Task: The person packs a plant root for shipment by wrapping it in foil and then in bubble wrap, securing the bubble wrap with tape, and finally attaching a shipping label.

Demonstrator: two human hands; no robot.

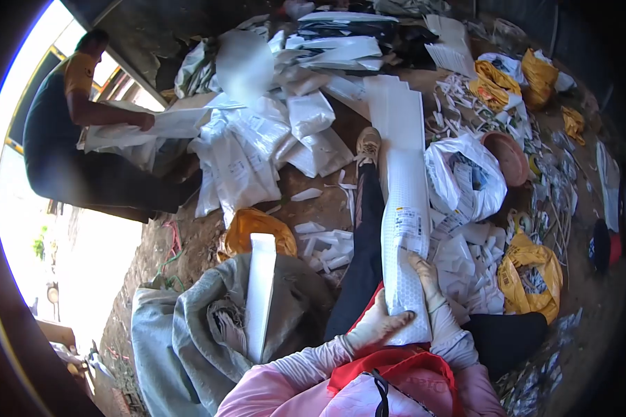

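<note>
Across my lap lies a long white bubble mailer (405, 274) with a printed label and a small yellow mark. My left hand (379, 323), in a stained light glove, grips its left edge near the bottom, thumb on top. My right hand (428, 281), gloved too, holds the right edge a little higher up; its fingers are partly hidden. Beyond the mailer, a stack of flat white sheets or mailers (396, 111) stretches away along my outstretched leg. On my left, a narrow white strip (260, 299) rests on a grey-green sack (195, 320).
Another person (66, 132) sits at the left, holding a pale flat sheet. Clear bags of labelled mailers (240, 160) cover the ground ahead. To the right are a white plastic bag (466, 156), a reddish bucket (506, 158), yellow bags (546, 292) and scattered white strips.
</note>
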